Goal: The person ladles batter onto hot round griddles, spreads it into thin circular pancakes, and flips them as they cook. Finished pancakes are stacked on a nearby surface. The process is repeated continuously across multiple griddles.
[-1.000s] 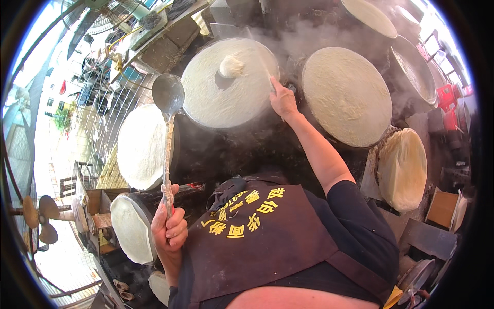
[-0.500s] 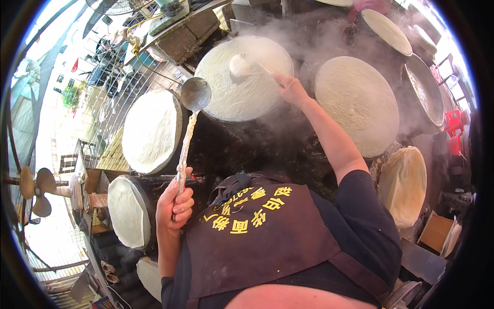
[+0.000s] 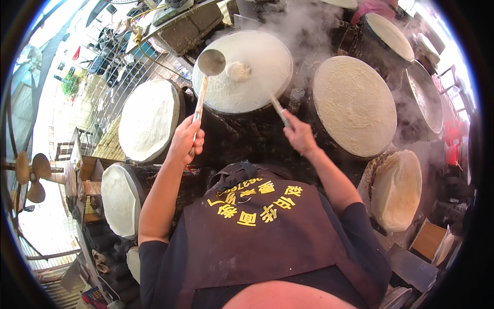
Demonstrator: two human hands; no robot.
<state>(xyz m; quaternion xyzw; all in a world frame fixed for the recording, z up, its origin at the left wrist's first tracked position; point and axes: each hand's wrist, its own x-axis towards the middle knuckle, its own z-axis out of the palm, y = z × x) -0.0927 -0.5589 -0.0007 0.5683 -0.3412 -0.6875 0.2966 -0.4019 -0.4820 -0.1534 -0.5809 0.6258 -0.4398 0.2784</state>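
Note:
My left hand (image 3: 186, 140) is closed around the pale handle of a metal ladle (image 3: 211, 63). The ladle's round bowl hangs over the left edge of a large round griddle (image 3: 267, 54) spread with pale, wet batter. My right hand (image 3: 300, 136) is wrapped round the stick handle of a batter spreader (image 3: 279, 110), which slants up over the griddle's near rim. On the batter stands a pale, batter-coated lump (image 3: 238, 71), seemingly the spreader's head; steam blurs the part between. To the right is another round griddle (image 3: 355, 105) covered with a pale sheet.
Several more round griddles stand around me: two on the left with white sheets (image 3: 148, 120) (image 3: 119, 201), one with a yellowish sheet (image 3: 397, 190) at right. Steam drifts at the back. A fan (image 3: 35, 176) is at far left, a red stool (image 3: 452, 139) at far right.
My left hand has moved up and forward with the ladle, whose bowl is now over the griddle. My right hand has drawn back toward me, still holding the spreader.

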